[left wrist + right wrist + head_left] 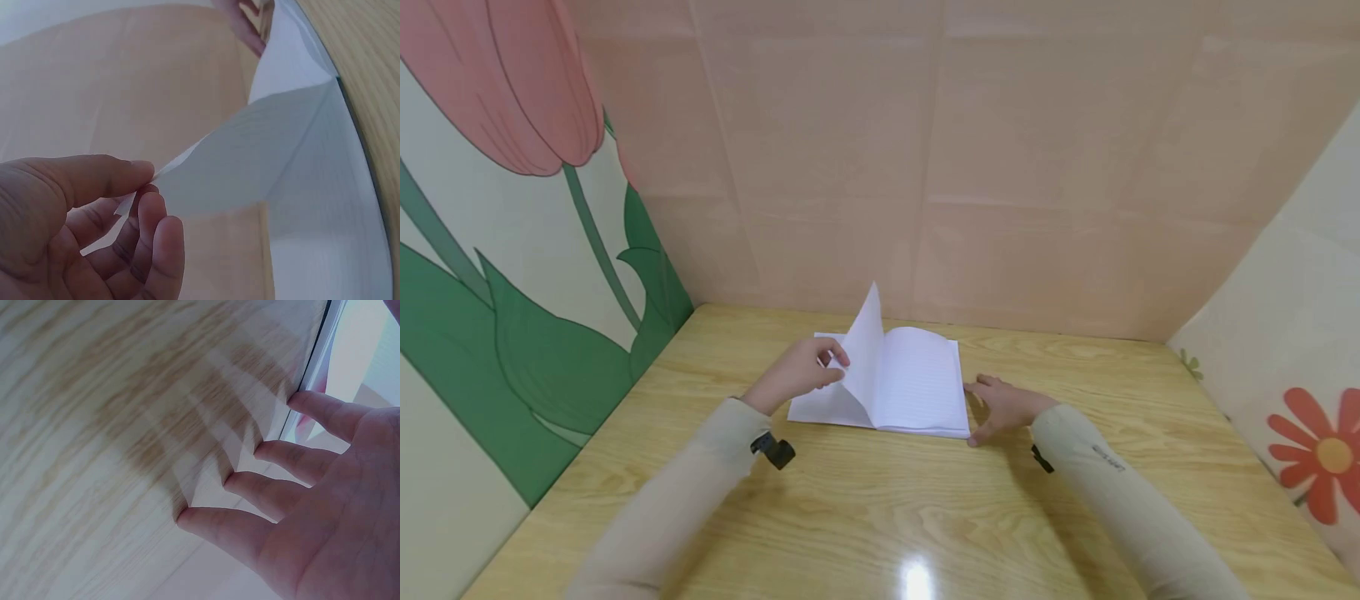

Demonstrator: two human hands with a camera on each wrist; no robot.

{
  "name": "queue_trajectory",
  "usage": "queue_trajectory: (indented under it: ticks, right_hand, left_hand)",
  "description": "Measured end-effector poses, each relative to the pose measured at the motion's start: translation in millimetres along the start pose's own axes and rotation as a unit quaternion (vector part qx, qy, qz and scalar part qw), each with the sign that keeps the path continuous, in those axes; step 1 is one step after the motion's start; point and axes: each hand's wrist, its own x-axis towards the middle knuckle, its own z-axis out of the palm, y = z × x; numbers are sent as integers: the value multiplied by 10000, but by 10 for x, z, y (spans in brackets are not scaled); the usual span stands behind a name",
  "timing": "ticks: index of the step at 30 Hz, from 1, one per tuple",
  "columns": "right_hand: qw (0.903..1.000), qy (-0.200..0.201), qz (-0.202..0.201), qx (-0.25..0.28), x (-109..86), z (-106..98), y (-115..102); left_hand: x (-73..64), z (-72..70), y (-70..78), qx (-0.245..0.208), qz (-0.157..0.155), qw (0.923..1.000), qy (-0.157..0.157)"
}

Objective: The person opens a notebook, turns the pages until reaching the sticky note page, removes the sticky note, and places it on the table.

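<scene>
Notebook (921,387) lying open on a wooden table (865,517), one page (865,358) raised.
From left: a wall with a painted pink tulip (512,83); the left hand (797,369), pinching the raised page between thumb and fingers; the notebook's lined right side; the right hand (1003,406), fingers spread, tips on the table at its right edge; a red flower (1318,454) on another wall.
</scene>
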Motion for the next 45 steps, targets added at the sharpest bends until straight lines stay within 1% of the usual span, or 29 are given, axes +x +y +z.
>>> queue_trajectory:
  ticks: [4,9,14,18,22,27,31,35,39,45]
  right_hand:
    - [10000,-9,17,39,-5,0,4]
    - [10000,-10,42,-4,-5,15,9]
    - [10000,-14,61,9,-12,24,18]
    - [10000,19,86,-35,-23,19,26]
    - [9999,29,78,-67,-21,19,34]
    - [9999,38,85,-60,-4,24,42]
    - [9999,52,55,-90,8,20,48]
    - [9998,60,37,-161,10,5,36]
    - [9999,30,62,-148,7,-1,19]
    - [9999,19,83,-96,4,-3,0]
  left_hand:
    - [-60,-29,-129,97,-168,9998,3]
    - [-137,-44,-279,-1,-469,9988,-121]
    - [-205,-44,-416,18,-744,9969,-240]
    - [-220,-29,-509,-58,-797,9963,-307]
    - [-219,-14,-573,-127,-824,9958,-386]
    - [-221,18,-635,-150,-1055,9930,-500]
    - [-207,64,-703,-178,-1166,9916,-534]
    - [-185,119,-768,-39,-1255,9903,-602]
    - [-174,163,-791,174,-1397,9874,-718]
    - [-168,187,-798,219,-1529,9853,-729]
